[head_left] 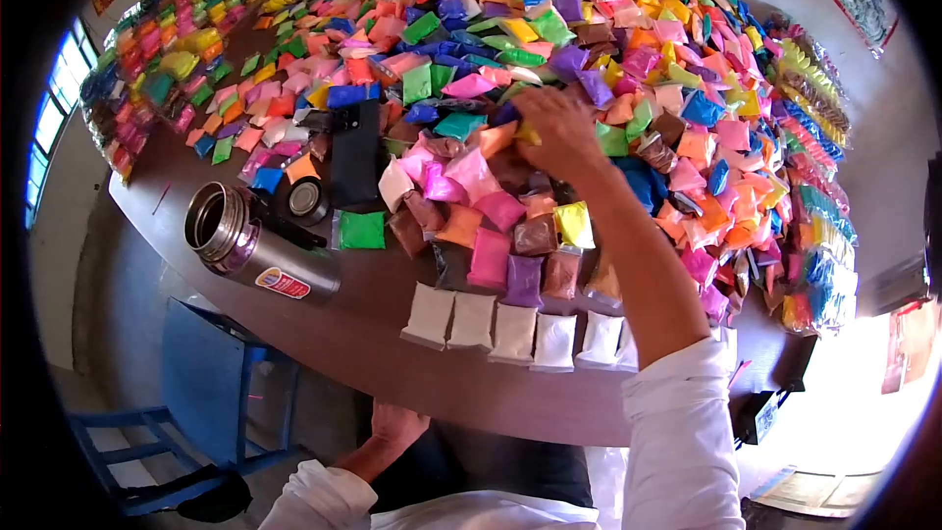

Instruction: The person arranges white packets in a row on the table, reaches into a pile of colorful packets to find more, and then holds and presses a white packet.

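My right hand (556, 130) reaches into the big pile of colourful packets (471, 15), its fingers bent over the packets beside an orange one (497, 139); what they grip, if anything, is hidden. Below the table edge, my left hand (397, 424) rests by my lap, its fingers partly hidden. Between pile and table edge lie a yellow packet (574, 225), a purple packet (524, 281) and a green packet (361, 231). Nearer me, several white packets (513, 334) lie in a row, some partly behind my right forearm.
An open metal flask (285, 260) stands tilted in view at the left, beside its round lid (305, 198) and a black phone (355, 152). A blue chair (201, 373) is at the lower left. Bagged packets (819, 186) line the right side.
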The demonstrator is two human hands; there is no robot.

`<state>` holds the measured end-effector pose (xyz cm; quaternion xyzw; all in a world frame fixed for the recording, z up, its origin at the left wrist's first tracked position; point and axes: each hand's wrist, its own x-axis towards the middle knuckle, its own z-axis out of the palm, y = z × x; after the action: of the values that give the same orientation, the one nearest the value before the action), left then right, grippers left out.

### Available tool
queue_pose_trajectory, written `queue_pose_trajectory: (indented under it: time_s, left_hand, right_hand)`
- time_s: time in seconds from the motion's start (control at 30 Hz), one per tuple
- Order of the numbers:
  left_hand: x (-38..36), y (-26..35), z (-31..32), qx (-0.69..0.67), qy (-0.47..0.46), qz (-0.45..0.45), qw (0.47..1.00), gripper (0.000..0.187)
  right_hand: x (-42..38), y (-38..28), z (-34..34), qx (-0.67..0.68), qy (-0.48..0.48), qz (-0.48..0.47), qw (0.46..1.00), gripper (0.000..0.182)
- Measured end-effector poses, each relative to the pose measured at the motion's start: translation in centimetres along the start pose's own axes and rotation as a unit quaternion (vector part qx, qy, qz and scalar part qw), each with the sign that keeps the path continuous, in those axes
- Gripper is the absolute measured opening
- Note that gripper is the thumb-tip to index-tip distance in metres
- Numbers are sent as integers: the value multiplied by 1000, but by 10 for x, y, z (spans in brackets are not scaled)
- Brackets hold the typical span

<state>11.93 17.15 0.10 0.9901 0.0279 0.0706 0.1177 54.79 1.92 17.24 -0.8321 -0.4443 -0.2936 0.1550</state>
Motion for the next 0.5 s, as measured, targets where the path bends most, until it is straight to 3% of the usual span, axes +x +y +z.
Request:
queue_pose_trajectory:
  time_s: [0.27,0.5]
  left_hand:
    - [0,-3,-4,-11,-34,-11,999,41]
    - [-7,-9,9,-42,-37,7,998,43]
  right_hand:
    - [-31,80,-50,15,-23,99,995,35]
    - [-42,79,-72,-28,-51,145,988,28]
